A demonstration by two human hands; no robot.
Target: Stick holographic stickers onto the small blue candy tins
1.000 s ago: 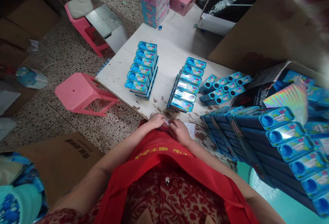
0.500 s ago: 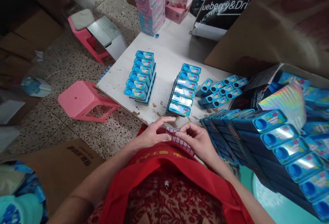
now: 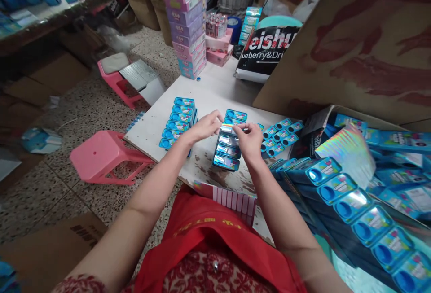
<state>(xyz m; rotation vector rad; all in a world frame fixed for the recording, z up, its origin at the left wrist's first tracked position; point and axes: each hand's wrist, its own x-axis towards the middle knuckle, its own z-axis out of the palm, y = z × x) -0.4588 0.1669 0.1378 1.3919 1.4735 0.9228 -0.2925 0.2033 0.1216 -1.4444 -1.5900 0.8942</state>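
My left hand (image 3: 206, 125) and my right hand (image 3: 251, 138) meet over the far part of the middle row of shiny blue packs (image 3: 226, 151) on the white table (image 3: 215, 91). Each hand pinches one end of a small thin strip (image 3: 228, 126), which lies across the top of a pack. A second row of blue packs (image 3: 175, 124) stands to the left of my left hand. Smaller blue packs (image 3: 280, 134) lie loose to the right of my right hand. A sheet of pink and white strips (image 3: 233, 198) lies at the table's near edge, in front of my red apron.
A tall stack of blue display boxes (image 3: 353, 205) leans at the right beside a large cardboard sheet (image 3: 353, 46). Two pink stools (image 3: 101, 154) (image 3: 116, 73) stand on the floor at the left. Stacked pink and purple cartons (image 3: 188, 24) and a black bag (image 3: 266, 53) crowd the far end.
Both hands have lifted from the strip sheet at the table's near edge and reached forward to the middle row of packs, carrying a strip. The view has tilted up.
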